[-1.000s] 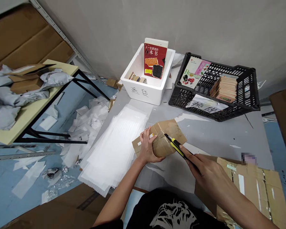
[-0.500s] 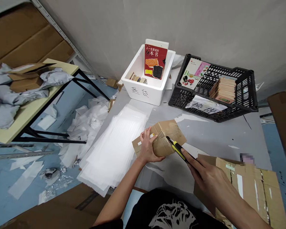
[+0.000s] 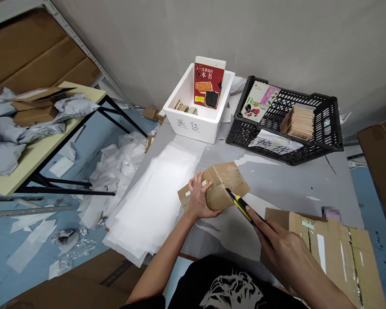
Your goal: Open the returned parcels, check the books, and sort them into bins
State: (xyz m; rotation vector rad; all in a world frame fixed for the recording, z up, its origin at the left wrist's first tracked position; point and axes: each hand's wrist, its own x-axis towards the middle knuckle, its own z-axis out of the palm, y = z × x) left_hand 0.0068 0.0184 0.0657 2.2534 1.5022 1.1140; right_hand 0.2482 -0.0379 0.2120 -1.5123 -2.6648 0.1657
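Grey worktable [image 3: 292, 184] against pale wall. White foam sheets [image 3: 151, 201] left of centre; white foam box [image 3: 193, 128] and black plastic crate [image 3: 321, 128] at top. Centre of frame: taped cardboard parcel [image 3: 223, 189] gripped in left hand [image 3: 199, 197], fingers wrapped round its side. Right hand [image 3: 276, 240], lower right, closed firmly on yellow box cutter [image 3: 241, 207], blade tip at parcel's tape. Flattened carton [image 3: 341, 249] just beside right hand.

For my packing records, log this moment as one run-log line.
left hand holds taped cardboard parcel | right hand holds yellow utility knife, blade at parcel | nearby: white packing sheets
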